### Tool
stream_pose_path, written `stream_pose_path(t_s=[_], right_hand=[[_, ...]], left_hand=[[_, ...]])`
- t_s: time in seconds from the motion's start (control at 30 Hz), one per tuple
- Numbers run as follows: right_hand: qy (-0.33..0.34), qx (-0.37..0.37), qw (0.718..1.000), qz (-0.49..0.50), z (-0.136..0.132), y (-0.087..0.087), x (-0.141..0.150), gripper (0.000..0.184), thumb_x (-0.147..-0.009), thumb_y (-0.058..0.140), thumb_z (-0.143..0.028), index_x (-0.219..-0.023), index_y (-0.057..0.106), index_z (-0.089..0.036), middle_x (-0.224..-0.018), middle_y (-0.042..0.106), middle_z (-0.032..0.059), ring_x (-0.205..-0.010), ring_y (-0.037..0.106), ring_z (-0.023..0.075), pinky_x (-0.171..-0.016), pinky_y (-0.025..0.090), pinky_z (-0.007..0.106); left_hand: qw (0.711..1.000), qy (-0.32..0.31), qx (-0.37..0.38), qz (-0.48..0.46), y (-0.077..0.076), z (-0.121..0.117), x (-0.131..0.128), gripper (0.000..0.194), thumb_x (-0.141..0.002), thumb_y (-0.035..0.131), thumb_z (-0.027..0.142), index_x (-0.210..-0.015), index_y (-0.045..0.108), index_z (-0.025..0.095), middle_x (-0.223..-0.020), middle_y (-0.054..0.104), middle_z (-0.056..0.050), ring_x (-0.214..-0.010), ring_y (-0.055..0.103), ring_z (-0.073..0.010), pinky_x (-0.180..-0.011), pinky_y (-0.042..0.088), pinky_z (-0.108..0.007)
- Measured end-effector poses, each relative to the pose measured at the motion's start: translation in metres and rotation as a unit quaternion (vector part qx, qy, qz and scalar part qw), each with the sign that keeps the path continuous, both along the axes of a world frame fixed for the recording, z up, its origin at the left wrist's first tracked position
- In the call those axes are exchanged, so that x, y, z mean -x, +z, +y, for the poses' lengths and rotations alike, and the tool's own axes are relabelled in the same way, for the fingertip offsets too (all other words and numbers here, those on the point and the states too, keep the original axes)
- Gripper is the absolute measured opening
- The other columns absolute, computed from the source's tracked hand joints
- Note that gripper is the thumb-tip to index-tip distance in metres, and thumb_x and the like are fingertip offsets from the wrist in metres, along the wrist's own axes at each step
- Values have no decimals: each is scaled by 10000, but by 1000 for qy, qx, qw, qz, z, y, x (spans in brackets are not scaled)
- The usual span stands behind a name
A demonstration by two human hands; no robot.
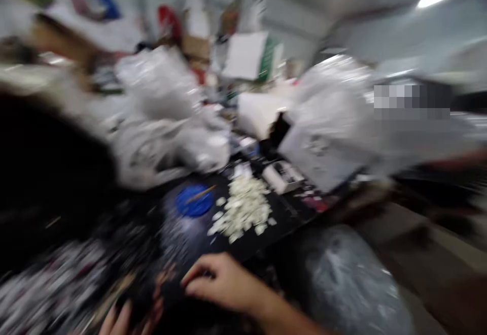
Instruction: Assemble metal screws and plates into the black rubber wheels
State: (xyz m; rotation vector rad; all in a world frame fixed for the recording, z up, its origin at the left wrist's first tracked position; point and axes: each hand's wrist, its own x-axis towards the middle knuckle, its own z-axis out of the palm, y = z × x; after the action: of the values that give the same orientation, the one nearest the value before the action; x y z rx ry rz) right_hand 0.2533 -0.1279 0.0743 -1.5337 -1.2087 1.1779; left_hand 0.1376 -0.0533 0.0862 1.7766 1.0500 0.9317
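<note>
My right hand [222, 281] is above the front of the dark tabletop, thumb and forefinger curled toward each other in a pinch. Anything between those fingertips is too small and blurred to name. At the bottom edge, partly cut off, my left hand [131, 317] curls around something dark that motion smears. Just beyond the right hand lies a loose pile of small pale, flat pieces [247, 205]. Left of the pile sits a round blue dish [195, 200], with a thin wooden stick [201, 193] lying across it.
Many whitish small items [57, 279] lie heaped at the lower left. A small white box [282, 176] stands behind the pile. Clear plastic bags [160, 86] crowd the back, and another large bag [353, 279] is at the lower right. A white-and-green carton [247, 56] stands farther back.
</note>
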Motion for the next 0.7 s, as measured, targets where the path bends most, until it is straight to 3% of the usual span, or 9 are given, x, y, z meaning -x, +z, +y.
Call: stream_pose_path(t_s=[0.13, 0.23, 0.33, 0.43, 0.53, 0.63, 0.7], right_hand=[[29, -19, 994, -103, 36, -24, 20, 161, -870, 539, -229, -951, 677, -209, -958, 711, 11, -898, 639, 173, -825, 467, 298], [72, -62, 977, -192, 59, -34, 28, 184, -885, 519, -203, -998, 662, -229, -1030, 692, 24, -952, 628, 181, -837, 459, 310], [91, -69, 943, -311, 73, -36, 38, 176, -893, 505, -170, -971, 655, -216, -991, 692, 28, -915, 633, 182, -788, 453, 307], [110, -58, 884, -450, 87, -42, 48, 144, -893, 526, -194, -965, 650, -194, -941, 698, 41, -862, 639, 208, -742, 406, 339], [131, -62, 837, -528, 101, -48, 56, 147, -893, 547, -256, -974, 642, -179, -908, 700, 53, -846, 639, 228, -739, 345, 364], [135, -75, 816, -556, 109, -52, 62, 133, -898, 531, -253, -915, 634, -170, -853, 695, 54, -805, 632, 221, -726, 300, 362], [134, -81, 819, -552, 110, -52, 62, 120, -895, 522, -232, -861, 620, -170, -811, 686, 46, -771, 623, 208, -717, 286, 355]], left_hand=[[967, 159, 188, -72, -54, 8, 92, 339, -935, 383, 433, -1091, 558, 187, -994, 680, -82, -877, 668, -195, -786, 551, -387], [903, 203, 291, -241, -79, 14, 122, 220, -884, 510, 392, -1017, 576, 230, -961, 704, -43, -892, 676, -177, -847, 533, -363], [829, 193, 355, -386, -85, 20, 123, 148, -811, 646, 290, -936, 629, 213, -913, 711, -31, -856, 676, -164, -871, 523, -346], [820, 174, 372, -398, -85, 26, 114, 123, -820, 638, 264, -925, 648, 201, -942, 708, -37, -888, 672, -170, -901, 516, -352], [815, 151, 380, -411, -87, 30, 107, 131, -824, 637, 259, -946, 651, 211, -993, 705, -34, -940, 665, -176, -942, 498, -361], [810, 137, 392, -414, -88, 30, 104, 123, -839, 622, 256, -953, 651, 217, -1009, 707, -35, -944, 666, -172, -954, 492, -363], [808, 139, 397, -412, -88, 28, 103, 118, -845, 615, 252, -955, 644, 222, -1015, 708, -35, -954, 667, -178, -946, 498, -371]])
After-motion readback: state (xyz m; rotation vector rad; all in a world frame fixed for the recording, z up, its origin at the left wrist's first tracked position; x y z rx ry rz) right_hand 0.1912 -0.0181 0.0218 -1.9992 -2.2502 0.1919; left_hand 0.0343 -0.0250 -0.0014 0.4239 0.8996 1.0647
